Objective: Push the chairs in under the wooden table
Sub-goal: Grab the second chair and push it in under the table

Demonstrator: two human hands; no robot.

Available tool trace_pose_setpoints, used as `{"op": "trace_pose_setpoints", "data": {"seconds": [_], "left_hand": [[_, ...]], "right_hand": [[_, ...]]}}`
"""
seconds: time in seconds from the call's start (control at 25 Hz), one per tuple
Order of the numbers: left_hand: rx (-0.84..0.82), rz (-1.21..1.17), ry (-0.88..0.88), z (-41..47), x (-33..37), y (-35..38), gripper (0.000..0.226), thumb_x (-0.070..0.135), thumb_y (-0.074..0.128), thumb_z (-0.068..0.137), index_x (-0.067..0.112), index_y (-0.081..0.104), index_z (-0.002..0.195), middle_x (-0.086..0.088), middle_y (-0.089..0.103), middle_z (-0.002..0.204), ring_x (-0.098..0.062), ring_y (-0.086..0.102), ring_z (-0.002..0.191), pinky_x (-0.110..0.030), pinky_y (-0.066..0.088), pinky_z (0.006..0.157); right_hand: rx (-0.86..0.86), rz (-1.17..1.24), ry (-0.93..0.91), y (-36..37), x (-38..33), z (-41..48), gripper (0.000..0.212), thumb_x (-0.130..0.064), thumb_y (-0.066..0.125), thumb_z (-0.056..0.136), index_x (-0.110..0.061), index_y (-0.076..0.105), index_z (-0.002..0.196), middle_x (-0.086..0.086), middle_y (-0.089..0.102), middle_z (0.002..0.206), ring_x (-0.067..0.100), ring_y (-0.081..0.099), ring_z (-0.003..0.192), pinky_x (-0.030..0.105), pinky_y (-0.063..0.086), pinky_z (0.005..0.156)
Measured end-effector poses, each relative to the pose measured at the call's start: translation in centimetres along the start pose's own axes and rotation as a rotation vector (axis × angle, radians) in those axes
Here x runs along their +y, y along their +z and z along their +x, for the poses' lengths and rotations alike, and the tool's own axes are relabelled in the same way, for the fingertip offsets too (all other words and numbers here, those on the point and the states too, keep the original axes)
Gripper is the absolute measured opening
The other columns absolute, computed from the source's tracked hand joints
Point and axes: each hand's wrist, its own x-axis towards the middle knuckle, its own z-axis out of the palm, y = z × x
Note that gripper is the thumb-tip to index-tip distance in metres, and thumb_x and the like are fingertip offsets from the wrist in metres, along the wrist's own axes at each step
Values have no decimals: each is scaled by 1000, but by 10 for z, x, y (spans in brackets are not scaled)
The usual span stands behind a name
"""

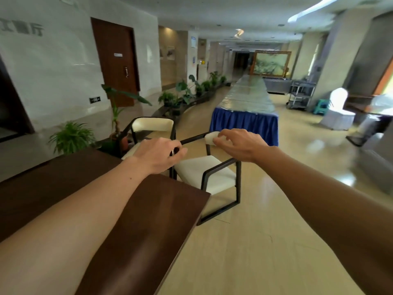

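- At the near left, the wooden surface point(63, 188) runs dark and glossy toward its far right corner, and both forearms reach out over and beside it.
- Just past that corner the left hand point(158, 155) hovers at the near chair point(204, 173), its fingers point(180, 152) curled loosely together — whether they pinch the dark frame under them I cannot tell.
- Behind the left hand stands a second chair point(152, 125), cream-backed, at the surface's far end, with potted plants point(72, 137) to its left.
- The near chair has a cream padded seat, a cream back and a black angular frame; it stands on the floor just beside the surface's far right corner, not under it.
- The right hand point(236, 144) rests on the top rail of the chair's back, fingers half open and draped over the cream pad, not clamped.
- My judgement: the chair's back runs left to right between the two hands, so a push should send the seat leftward and nearward under the surface; the right hand sits better for it.
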Motion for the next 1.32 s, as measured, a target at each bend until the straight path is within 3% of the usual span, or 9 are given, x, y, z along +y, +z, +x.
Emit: {"op": "trace_pose_setpoints", "data": {"seconds": [0.16, 0.32, 0.52, 0.72, 0.8, 1.12, 1.32], "left_hand": [[2, -60, 54, 62, 32, 31, 66, 69, 19, 92, 28, 61, 123, 1, 69, 119, -23, 64, 105, -38, 35, 67], [12, -111, 128, 126, 57, 74, 60, 66, 23, 95, 28, 61, 121, 1, 69, 118, -22, 63, 102, -37, 36, 71], [86, -190, 215, 219, 65, 129, 62, 67, 20, 95, 26, 62, 116, -1, 70, 110, -14, 56, 85, -34, 33, 68], [29, -235, 267, 316, 60, 194, 66, 70, 17, 96, 26, 60, 121, 0, 70, 112, -18, 65, 93, -37, 45, 73], [9, -259, 272, 343, 62, 211, 73, 73, 13, 93, 25, 60, 122, -1, 70, 114, -18, 64, 97, -36, 41, 74], [-62, -227, 251, 460, 78, 269, 68, 67, 15, 93, 21, 59, 116, -4, 68, 110, -21, 62, 94, -45, 49, 84], [-82, -209, 244, 551, 111, 324, 67, 65, 20, 94, 21, 60, 124, -4, 68, 113, -23, 64, 97, -50, 51, 86]], "right_hand": [[12, -31, 75, 4, 61, -4, 81, -82, 12, 80, -32, 53, 128, -1, 60, 113, 19, 56, 93, 46, 52, 76], [4, -72, 138, 18, 124, 10, 64, -75, 24, 93, -30, 54, 127, 0, 61, 110, 22, 58, 93, 43, 52, 75], [16, -169, 134, 34, 191, 59, 63, -72, 25, 96, -26, 57, 124, 2, 63, 105, 20, 59, 86, 31, 37, 60], [-27, -179, 184, 54, 256, 121, 69, -75, 21, 91, -29, 56, 127, 1, 64, 118, 20, 59, 94, 34, 35, 68], [-66, -185, 199, 63, 280, 139, 65, -74, 22, 94, -30, 55, 129, 1, 63, 120, 17, 54, 92, 35, 34, 73], [-63, -158, 188, 100, 381, 216, 63, -70, 22, 96, -29, 56, 128, 1, 63, 114, 16, 49, 86, 35, 32, 73], [-54, -108, 189, 121, 484, 269, 63, -69, 24, 97, -26, 56, 129, 0, 63, 112, 17, 53, 87, 35, 35, 71]]}}
